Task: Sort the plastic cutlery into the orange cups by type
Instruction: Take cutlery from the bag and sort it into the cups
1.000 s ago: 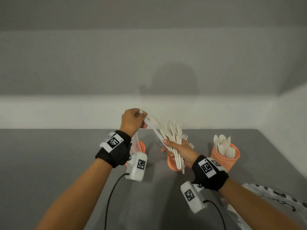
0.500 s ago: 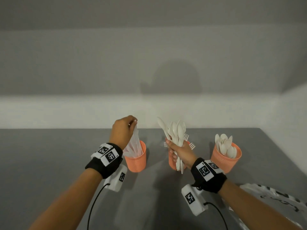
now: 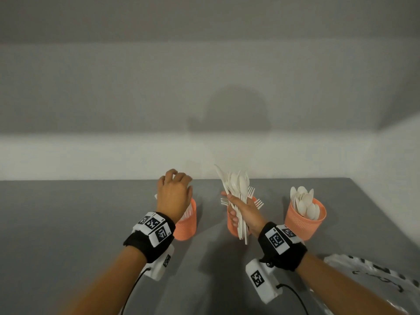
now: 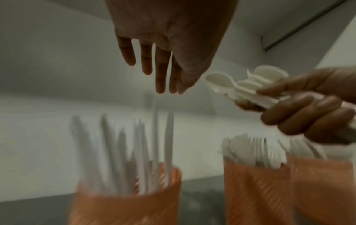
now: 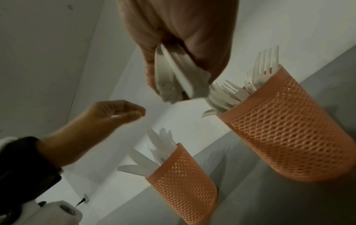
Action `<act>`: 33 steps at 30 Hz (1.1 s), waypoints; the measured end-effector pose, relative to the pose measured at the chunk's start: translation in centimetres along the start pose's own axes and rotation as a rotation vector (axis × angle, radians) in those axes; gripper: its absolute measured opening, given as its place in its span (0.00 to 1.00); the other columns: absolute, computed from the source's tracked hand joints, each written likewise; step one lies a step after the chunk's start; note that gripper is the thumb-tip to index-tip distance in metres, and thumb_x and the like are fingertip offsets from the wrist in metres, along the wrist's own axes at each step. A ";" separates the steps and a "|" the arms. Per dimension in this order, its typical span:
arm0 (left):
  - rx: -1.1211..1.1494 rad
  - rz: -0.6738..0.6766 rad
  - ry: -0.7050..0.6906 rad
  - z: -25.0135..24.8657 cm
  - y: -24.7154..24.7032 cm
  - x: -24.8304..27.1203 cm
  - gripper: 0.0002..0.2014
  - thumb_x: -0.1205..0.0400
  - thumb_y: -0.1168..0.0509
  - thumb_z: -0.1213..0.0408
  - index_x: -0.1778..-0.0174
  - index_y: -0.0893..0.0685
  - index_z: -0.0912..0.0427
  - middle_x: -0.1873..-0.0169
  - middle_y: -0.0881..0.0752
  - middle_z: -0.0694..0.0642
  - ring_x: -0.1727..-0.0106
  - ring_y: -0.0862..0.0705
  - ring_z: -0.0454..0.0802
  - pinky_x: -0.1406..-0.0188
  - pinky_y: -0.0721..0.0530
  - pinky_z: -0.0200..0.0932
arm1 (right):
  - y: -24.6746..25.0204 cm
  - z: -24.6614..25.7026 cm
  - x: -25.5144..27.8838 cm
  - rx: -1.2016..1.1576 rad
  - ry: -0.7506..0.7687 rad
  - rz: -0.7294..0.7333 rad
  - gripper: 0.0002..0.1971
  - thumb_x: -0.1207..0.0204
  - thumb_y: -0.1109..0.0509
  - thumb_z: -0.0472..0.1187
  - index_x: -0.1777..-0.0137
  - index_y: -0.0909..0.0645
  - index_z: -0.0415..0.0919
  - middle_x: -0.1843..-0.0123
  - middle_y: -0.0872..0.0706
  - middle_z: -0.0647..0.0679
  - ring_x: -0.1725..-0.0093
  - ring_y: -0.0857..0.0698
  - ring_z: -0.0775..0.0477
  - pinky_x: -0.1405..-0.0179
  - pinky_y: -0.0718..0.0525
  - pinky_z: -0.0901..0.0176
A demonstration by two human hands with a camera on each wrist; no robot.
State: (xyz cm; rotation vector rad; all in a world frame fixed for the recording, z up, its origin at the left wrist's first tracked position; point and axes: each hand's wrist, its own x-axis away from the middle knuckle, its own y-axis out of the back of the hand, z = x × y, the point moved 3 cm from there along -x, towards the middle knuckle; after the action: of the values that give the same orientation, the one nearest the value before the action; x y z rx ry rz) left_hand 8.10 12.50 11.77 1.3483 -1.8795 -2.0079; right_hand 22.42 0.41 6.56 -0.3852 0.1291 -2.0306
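Observation:
Three orange mesh cups stand in a row on the grey table. The left cup (image 3: 187, 226) holds white knives (image 4: 167, 146). Forks (image 5: 227, 97) fill the middle cup (image 3: 233, 230), and spoons (image 3: 304, 203) fill the right cup (image 3: 304, 223). My left hand (image 3: 175, 192) hovers empty above the knife cup, fingers loose and pointing down (image 4: 159, 73). My right hand (image 3: 243, 214) grips a bundle of white spoons (image 3: 236, 187) upright in front of the fork cup; their handles (image 5: 173, 73) show under the palm.
A white plastic bag with black print (image 3: 375, 276) lies at the table's right front. The table's far edge (image 3: 91, 180) meets a pale wall. Bare grey tabletop (image 3: 68, 223) spreads to the left of the cups.
My left hand pulled a knife from the bundle, carried it left and down into the left cup, let it go and now hangs open above that cup. The right hand kept its bundle.

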 end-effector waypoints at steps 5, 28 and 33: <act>0.681 0.118 0.279 -3.3 1.1 -0.8 0.15 0.17 0.39 0.59 0.40 0.19 0.64 0.51 0.14 0.56 0.54 0.17 0.52 0.52 0.19 0.43 | -0.5 0.4 0.7 -0.141 -0.073 0.059 0.09 0.18 0.38 0.42 0.44 0.18 0.44 0.82 0.28 0.50 0.85 0.29 0.55 0.84 0.27 0.68; 0.626 0.213 0.243 -8.6 -2.0 -0.7 0.21 0.17 0.40 0.64 0.26 0.29 0.60 0.38 0.22 0.62 0.42 0.19 0.59 0.39 0.21 0.47 | 1.2 0.6 2.9 0.143 0.111 0.007 0.14 0.18 0.39 0.45 0.59 0.24 0.35 0.78 0.22 0.50 0.85 0.27 0.54 0.84 0.27 0.66; 0.710 0.092 0.186 -9.5 -0.9 -0.2 0.13 0.20 0.36 0.66 0.39 0.19 0.59 0.48 0.20 0.58 0.52 0.20 0.49 0.51 0.20 0.38 | 1.8 0.3 2.5 0.140 0.057 -0.044 0.11 0.17 0.39 0.43 0.60 0.26 0.38 0.77 0.28 0.49 0.86 0.30 0.56 0.85 0.29 0.65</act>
State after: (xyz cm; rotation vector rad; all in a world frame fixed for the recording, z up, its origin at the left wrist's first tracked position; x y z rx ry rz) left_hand 14.58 5.55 12.38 1.4609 -2.6121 -1.1421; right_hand 22.96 -2.67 6.89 -0.2446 0.0131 -2.0806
